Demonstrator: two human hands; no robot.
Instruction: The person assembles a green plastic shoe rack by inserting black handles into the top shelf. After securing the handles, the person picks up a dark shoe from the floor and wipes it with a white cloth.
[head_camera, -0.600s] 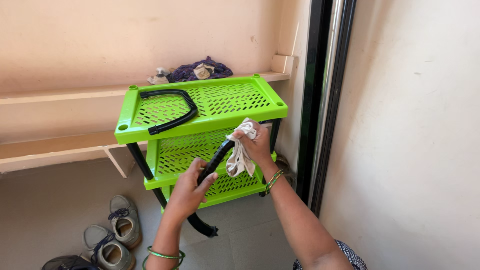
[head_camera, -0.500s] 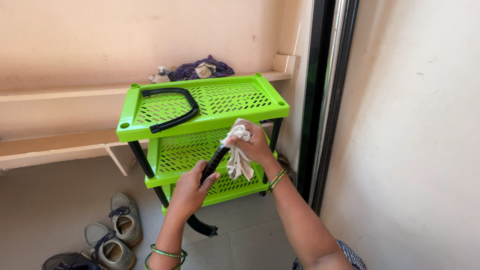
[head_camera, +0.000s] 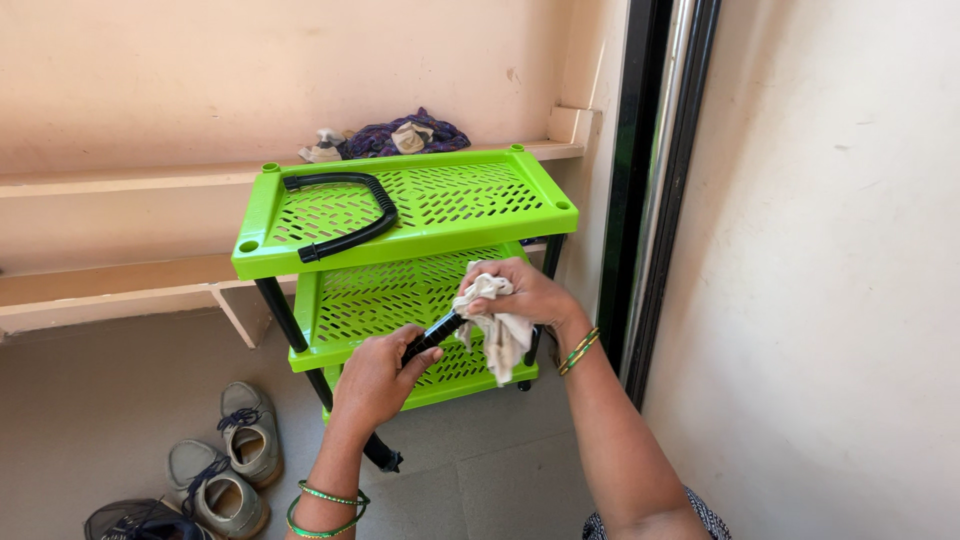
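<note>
Since earlier, cloth has been slid lower along black rack post. Post is gripped by left hand, cloth bunched in right hand around it. Post judged rigid, light, smooth; best held mid-length. Cloth limp.

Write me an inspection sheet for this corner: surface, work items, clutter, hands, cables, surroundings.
Surface: grey tiled floor, with a beige wall ledge above it.
Work items: green perforated plastic three-tier rack; black ribbed plastic tube; crumpled off-white cloth wrapped over the tube's upper end.
Clutter: curved black ribbed tube lying on the top tier; bundle of dark and pale rags on the ledge; worn grey lace-up shoes on the floor.
Hands: left hand grips the tube; right hand holds the cloth on it.
Cables: nothing seen.
Surroundings: black door frame; white wall.
</note>
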